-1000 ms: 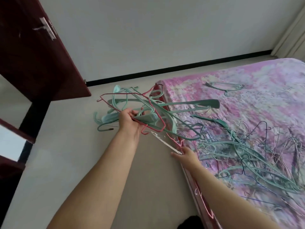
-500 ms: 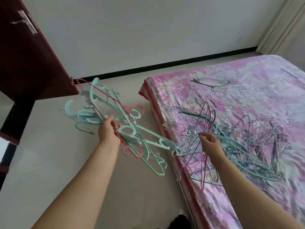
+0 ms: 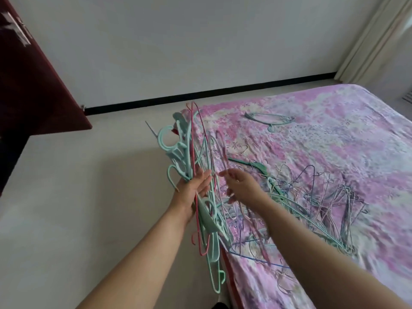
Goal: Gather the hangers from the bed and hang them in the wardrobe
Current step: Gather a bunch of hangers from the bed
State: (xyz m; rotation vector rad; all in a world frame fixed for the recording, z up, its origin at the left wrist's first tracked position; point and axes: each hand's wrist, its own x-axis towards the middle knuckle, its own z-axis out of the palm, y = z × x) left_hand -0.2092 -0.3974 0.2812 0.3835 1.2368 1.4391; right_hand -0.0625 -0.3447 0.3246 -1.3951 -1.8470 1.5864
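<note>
A: What is lying at nine o'clock?
B: The door point(image 3: 33, 85) is leaning in there, with bare floor point(image 3: 78, 197) running from it to the bed point(image 3: 323, 163) edge at six.
A: And the bundle point(image 3: 194, 186)?
B: The left hand point(image 3: 192, 192) is gripping it at centre, its long axis running twelve to six, hooks pointing to ten.
A: The right hand point(image 3: 242, 186)?
B: It is pinching thin wire hangers point(image 3: 219, 152) just beside the bundle. The pile point(image 3: 323, 197) is lying on the bed at three; a lone hanger point(image 3: 269, 120) at one.

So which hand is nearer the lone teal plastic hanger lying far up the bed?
Right hand, below the lone teal plastic hanger; left hand sits farther, off the bed's edge.
</note>
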